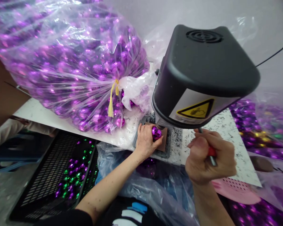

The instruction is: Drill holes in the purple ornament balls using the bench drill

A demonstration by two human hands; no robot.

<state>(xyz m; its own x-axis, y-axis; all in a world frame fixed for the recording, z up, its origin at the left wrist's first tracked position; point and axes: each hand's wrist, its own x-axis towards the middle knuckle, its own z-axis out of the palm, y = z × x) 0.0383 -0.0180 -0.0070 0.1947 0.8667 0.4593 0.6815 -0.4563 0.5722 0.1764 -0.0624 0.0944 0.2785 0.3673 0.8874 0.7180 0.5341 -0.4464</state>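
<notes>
Under the black bench machine (202, 72), my left hand (145, 139) pinches a shiny purple faceted ball (156, 133). It rests over a brown block (162, 142) on the machine's dark metal base (168, 153). The machine's tip comes down close beside the ball; whether they touch is unclear. My right hand (209, 157) is wrapped around a metal lever (213, 161) with a red part, on the machine's right side.
A large tied clear bag (80, 72) of purple balls stands on the white table (186, 150), which is strewn with dark flecks. Below left, a black crate (44, 169) holds purple and green balls. A pink basket (235, 190) sits right. Another person's sleeve (4, 135) shows far left.
</notes>
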